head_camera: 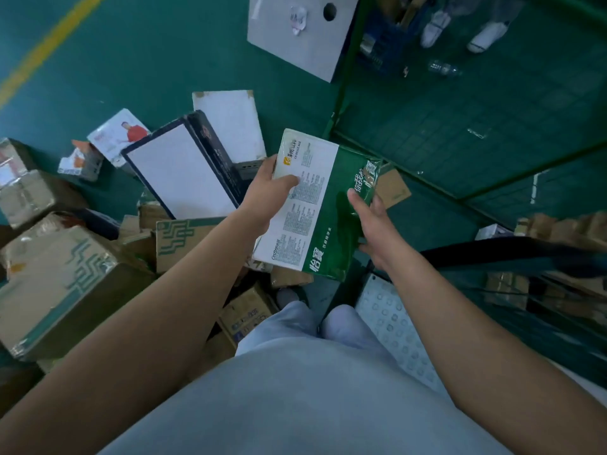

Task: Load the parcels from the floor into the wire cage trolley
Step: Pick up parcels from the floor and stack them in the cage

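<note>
A green and white printed box [315, 205] is held in the air above the parcel pile, in front of my legs. My left hand [267, 192] grips its left edge, thumb on the white top face. My right hand [371, 221] holds its right green side, with the thumb on top and the fingers under the box. The green wire cage trolley [460, 133] stands to the right, its corner just beyond the box. Several parcels lie on the floor to the left, among them a brown carton with green print [62, 290] and a dark-edged white box [180, 172].
A large white box with a round hole [302, 34] lies at the top. Another person's white shoes [460, 31] and a plastic bottle [443, 68] show through the cage mesh. Brown cartons [558, 231] sit at the right. A yellow line [49, 44] crosses the green floor.
</note>
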